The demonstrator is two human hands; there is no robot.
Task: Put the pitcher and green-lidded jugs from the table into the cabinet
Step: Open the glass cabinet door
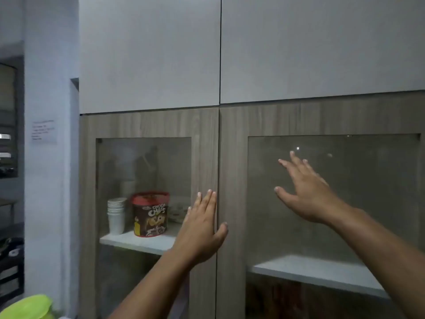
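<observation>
The wood-framed cabinet (207, 125) fills the view, with both glass doors closed. My left hand (202, 229) lies flat with fingers together against the right edge of the left door. My right hand (305, 192) is raised in front of the glass of the right door (345, 203), fingers spread and holding nothing. A green lid (27, 307) of one jug shows at the bottom left corner; the jug's body is out of frame. The pitcher is not in view.
Behind the left glass, a white shelf (138, 241) carries a stack of paper cups (116, 215) and a red-lidded Choco Chips tub (150, 215). The right shelf (310, 270) is bare. Grey upper doors (149, 54) sit above. A wall with a paper notice (43, 132) stands left.
</observation>
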